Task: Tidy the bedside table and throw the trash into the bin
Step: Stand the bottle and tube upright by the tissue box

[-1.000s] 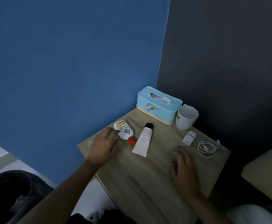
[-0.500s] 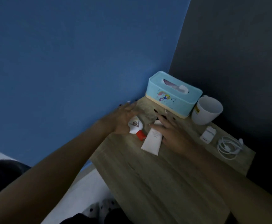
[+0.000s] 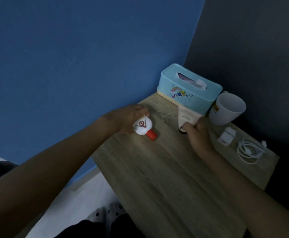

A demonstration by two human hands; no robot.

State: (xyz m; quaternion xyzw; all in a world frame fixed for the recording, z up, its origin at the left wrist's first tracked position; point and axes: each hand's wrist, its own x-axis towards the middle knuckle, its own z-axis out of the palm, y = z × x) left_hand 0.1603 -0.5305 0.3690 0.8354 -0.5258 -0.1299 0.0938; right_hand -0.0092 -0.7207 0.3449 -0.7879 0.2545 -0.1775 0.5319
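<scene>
Bedside table [image 3: 166,169], pale wood, tucked in corner. Tissue box [image 3: 190,88] at back, mug [image 3: 227,109] just beside it. Left hand [image 3: 128,117] grips white bottle [image 3: 142,126] lying near wall edge, red cap pointing toward near right, long axis diagonal. Right hand [image 3: 197,131] pinches cream tube [image 3: 186,116] against box front, dark cap toward person, likely lining it up. Charger [image 3: 227,136], coiled cable [image 3: 250,150] at right. No bin visible.
</scene>
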